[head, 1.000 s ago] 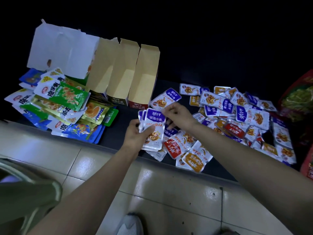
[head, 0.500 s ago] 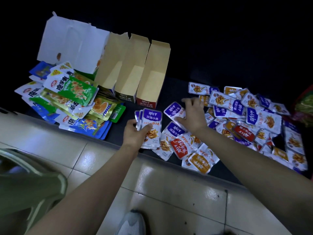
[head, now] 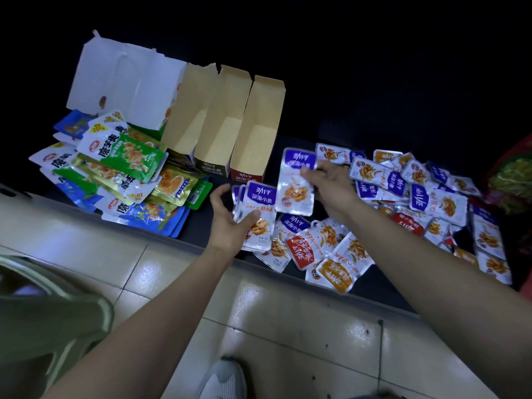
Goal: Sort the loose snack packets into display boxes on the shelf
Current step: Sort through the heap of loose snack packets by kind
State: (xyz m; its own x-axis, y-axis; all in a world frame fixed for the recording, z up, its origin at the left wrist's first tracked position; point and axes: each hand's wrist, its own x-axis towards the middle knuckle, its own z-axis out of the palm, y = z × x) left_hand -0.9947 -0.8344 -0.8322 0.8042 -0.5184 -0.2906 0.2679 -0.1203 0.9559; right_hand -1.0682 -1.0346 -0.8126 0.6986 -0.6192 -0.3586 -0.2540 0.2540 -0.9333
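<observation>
Two hands: you are working just in front of the red-fronted box (head: 253, 145), your left hand (head: 230, 223) below its near corner and your right hand (head: 331, 188) off to its right.
Left grip: you are holding a stack of purple packets (head: 257, 214) upright, thumb pressing across the front and fingers curling behind, so the fronts are all facing one way and the edges are lining up.
Right grip: you are pinching a single purple packet (head: 296, 182) by its top right corner, fingers narrow on the edge. It is hanging just right of the stack, in front of the red-fronted box; whether the two are touching I cannot tell.
Likely step: you are probably gathering one flavour in the left hand before loading it.
Loose pile (head: 403, 197): purple, red and orange packets are lying mixed and overlapping on the shelf (head: 218, 237), right of the red-fronted box.
Boxes: the red-fronted box is standing open with no packets showing inside; two more open boxes (head: 218, 133) are leaning against its left side.
Big packets (head: 123, 174): green and blue ones are lying heaped further left of the red-fronted box.
Progress: it is looking early, with most packets waiting unsorted.
</observation>
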